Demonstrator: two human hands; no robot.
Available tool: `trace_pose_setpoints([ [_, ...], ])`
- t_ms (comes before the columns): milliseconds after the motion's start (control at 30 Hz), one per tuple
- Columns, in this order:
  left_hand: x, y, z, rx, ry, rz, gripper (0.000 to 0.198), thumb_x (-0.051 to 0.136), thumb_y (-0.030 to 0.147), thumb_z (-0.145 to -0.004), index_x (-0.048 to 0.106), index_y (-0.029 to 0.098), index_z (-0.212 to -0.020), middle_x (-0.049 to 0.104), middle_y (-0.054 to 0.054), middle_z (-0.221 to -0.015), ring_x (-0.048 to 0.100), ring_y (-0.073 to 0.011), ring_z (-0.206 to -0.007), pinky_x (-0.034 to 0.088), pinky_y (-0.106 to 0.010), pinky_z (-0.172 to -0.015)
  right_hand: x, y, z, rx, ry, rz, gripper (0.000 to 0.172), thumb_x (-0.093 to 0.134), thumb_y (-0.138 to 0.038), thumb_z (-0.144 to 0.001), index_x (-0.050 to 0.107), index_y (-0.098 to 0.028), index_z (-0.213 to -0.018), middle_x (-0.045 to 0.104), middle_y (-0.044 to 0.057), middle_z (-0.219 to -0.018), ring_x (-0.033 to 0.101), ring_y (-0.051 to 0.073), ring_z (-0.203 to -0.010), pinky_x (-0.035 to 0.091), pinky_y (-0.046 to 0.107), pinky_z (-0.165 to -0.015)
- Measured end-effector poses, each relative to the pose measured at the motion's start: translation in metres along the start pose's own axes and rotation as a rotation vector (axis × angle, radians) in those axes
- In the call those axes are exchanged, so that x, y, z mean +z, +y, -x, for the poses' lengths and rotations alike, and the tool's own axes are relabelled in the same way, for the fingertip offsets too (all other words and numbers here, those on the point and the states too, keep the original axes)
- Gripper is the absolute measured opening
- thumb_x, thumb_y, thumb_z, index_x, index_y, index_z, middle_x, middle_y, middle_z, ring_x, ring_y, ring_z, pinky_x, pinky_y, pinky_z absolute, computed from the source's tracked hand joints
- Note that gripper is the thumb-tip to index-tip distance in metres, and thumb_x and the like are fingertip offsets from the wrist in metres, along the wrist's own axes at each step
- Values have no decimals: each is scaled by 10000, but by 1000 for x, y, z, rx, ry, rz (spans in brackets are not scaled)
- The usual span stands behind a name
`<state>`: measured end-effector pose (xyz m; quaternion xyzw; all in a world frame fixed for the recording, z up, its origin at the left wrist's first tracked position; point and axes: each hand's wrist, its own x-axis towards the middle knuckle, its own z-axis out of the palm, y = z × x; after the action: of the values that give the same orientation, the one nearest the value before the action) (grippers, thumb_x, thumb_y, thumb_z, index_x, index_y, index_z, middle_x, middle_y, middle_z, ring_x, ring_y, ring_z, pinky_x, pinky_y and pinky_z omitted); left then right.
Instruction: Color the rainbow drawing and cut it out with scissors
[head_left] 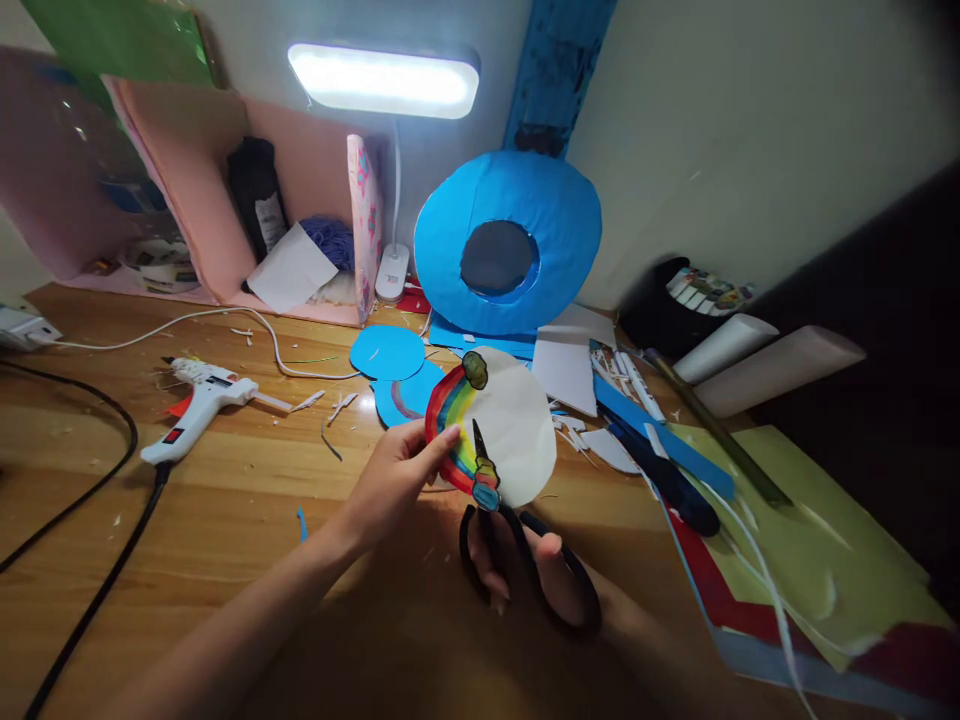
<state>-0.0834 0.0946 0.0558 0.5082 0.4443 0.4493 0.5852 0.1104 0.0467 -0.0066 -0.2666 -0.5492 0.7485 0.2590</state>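
Observation:
My left hand [401, 475] pinches the coloured side of a paper piece [517, 425] with a drawn rainbow along its left edge and white paper on the right. Black-handled scissors [589, 595] are in my right hand [551, 570], fingers and thumb through the loops. One dark blade shows over the paper beside the rainbow's inner edge, near the lower drawn cloud; the other blade is hidden behind the paper. Just behind my left hand lie two blue paper discs [386, 352], the lower one partly covered by the rainbow piece.
A white glue gun [210, 405] lies on the left, its black cord running forward. A blue ring [442, 240] stands upright behind, under a lit lamp [386, 80]. On the right are paper scraps, a dark-handled tool [697, 510], coloured sheets [847, 530] and rolls [780, 370].

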Motion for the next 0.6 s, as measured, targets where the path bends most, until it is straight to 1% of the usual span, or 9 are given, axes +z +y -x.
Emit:
trace_pose_setpoints([
  [67,1,2,0,-3,3,-2,421,647,541,-740,514,171,-592,445,53,-524,367,-82,-485,297,-216,-465,1,1,0,-36,38,-7,903,196,-920,-635,527,-139,-944,435,-27,-593,413,99,-467,386,232,-456],
  [167,2,4,1,-12,8,0,439,644,556,-729,503,172,-569,440,50,-505,363,-80,-472,290,-217,-458,3,0,-1,-61,44,-11,880,219,-907,-661,539,-136,-941,444,-26,-583,423,103,-463,395,228,-442],
  [333,3,3,2,-13,24,-1,442,640,554,-736,508,172,-557,446,51,-485,368,-79,-463,295,-219,-461,5,-3,0,-65,65,-26,806,263,-880,-697,519,-147,-910,418,-46,-564,362,83,-431,371,210,-403],
  [467,2,3,2,-12,27,4,430,645,543,-738,516,171,-564,456,50,-490,374,-79,-464,300,-218,-461,5,0,0,-78,72,-42,767,286,-878,-693,485,-160,-877,410,-61,-548,352,66,-405,364,194,-392],
  [600,2,5,1,-12,19,18,425,652,543,-727,524,170,-569,464,48,-500,370,-77,-466,300,-215,-457,6,1,0,-74,83,-75,753,322,-884,-672,483,-170,-849,404,-66,-525,329,58,-375,346,191,-362],
])
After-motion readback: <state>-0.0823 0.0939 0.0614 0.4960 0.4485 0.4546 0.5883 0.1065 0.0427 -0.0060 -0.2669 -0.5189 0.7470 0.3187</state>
